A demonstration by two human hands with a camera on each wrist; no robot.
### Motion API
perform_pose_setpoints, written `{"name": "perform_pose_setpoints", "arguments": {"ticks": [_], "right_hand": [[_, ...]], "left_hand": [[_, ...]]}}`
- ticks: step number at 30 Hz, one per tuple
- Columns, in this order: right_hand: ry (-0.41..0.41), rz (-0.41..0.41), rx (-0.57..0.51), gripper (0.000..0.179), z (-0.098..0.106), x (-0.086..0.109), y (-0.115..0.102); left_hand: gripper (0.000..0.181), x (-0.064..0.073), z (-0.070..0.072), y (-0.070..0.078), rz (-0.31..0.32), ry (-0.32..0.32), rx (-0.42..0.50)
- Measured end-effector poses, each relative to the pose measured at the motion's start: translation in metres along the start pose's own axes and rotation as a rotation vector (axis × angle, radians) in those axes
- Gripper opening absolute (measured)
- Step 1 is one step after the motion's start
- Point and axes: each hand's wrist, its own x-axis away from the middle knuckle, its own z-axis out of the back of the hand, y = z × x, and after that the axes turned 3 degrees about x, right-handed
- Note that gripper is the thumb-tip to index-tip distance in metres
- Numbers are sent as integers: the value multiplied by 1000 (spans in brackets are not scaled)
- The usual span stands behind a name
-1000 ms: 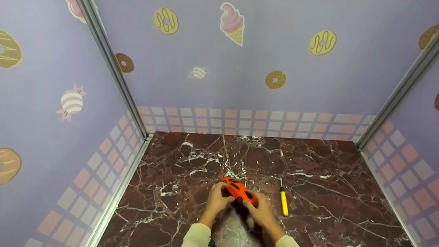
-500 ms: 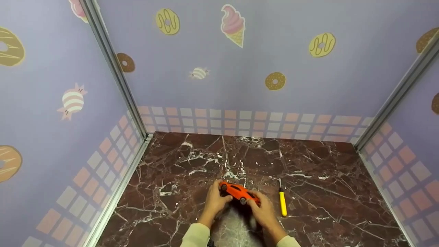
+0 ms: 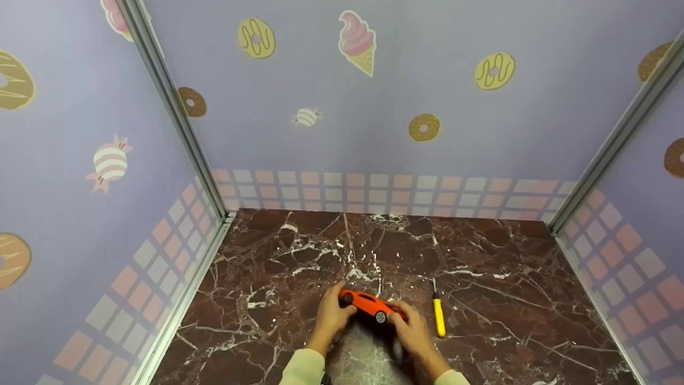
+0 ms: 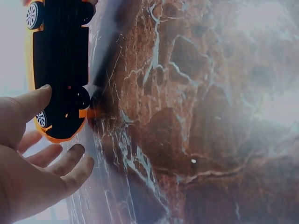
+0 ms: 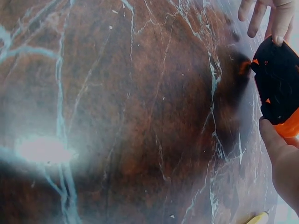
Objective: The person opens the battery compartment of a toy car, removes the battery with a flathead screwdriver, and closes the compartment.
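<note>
An orange toy car point(image 3: 366, 303) is held between both hands near the front middle of the table. Its side faces the head camera, with a silver-spoked wheel showing. My left hand point(image 3: 331, 314) pinches one end, its thumb against the black underside point(image 4: 63, 60) in the left wrist view and its other fingers spread beyond the end. At the other end my right hand point(image 3: 411, 326) grips the car with thumb and fingers. The right wrist view catches the right thumb point(image 5: 271, 137) at the car's edge. To the right of that hand lies a yellow-handled screwdriver point(image 3: 438, 315), its thin shaft pointing away.
A dark red marbled tabletop point(image 3: 497, 299) with white veins and small white specks spreads beneath the hands. Lilac walls point(image 3: 385, 144) printed with sweets enclose it at the back and both sides. Metal posts point(image 3: 176, 107) stand in the corners.
The car has rolled in the hands: its roof faced the camera earlier, and now its side and wheels do. It has also come slightly nearer. The screwdriver stays in place.
</note>
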Motion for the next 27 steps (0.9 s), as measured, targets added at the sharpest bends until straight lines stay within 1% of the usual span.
{"name": "perform_pose_setpoints", "arguments": {"ticks": [4, 6, 11, 15, 17, 20, 22, 24, 27], "right_hand": [[-3, -15, -24, 26, 1, 1, 0], [-5, -28, -41, 26, 1, 1, 0], [-1, -10, -72, 26, 0, 1, -2], [11, 7, -80, 26, 1, 0, -3], [8, 8, -56, 29, 1, 0, -3], [-7, 27, -11, 39, 2, 0, -2], [-12, 40, -2, 45, 4, 0, -2], [-12, 59, -25, 50, 5, 1, -2], [-12, 66, -88, 54, 7, 0, -3]], "left_hand": [[61, -1, 0, -1, -21, -2, -17], [57, 0, 0, -1, -14, -1, -23], [52, 0, 1, -2, 5, 21, -14], [50, 2, 0, -4, -5, 44, -2], [49, 2, -1, -5, -9, 55, 3], [49, 3, -2, -5, -18, 76, 3], [49, 4, -2, -5, -20, 73, 2], [49, 3, -1, -3, -16, 67, 1], [48, 2, 0, -1, -8, 60, -4]]}}
